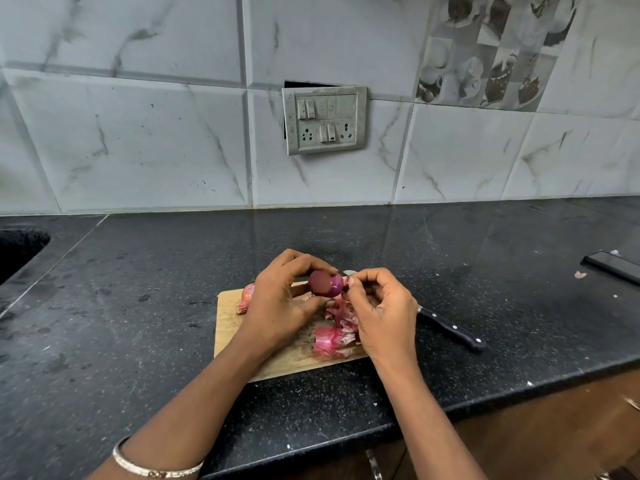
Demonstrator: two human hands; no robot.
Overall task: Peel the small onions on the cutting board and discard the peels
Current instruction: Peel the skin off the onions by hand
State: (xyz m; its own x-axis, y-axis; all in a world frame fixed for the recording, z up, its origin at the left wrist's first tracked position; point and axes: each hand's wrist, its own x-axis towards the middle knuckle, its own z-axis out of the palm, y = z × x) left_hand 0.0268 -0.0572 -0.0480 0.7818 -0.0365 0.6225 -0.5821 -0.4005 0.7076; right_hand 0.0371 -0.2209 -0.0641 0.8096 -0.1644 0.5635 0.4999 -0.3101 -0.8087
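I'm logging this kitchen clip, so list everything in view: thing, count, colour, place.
counter: 1, black speckled, across view
sink: 1, dark, counter's far left
wall: 1, pale marbled tiles, behind counter
switchboard: 1, grey, on wall
board: 1, light wood, on counter
held onion: 1, purple, above board
unpeeled onion: 1, pinkish, board's far left corner
loose peels: one pile, pink, board's right half
knife: 1, black handle, counter right of board
dark flat object: 1, black, counter's far right
bangle: 1, silvery, left wrist
left hand: 1, grips held onion
right hand: 1, pinches peel at that onion's end
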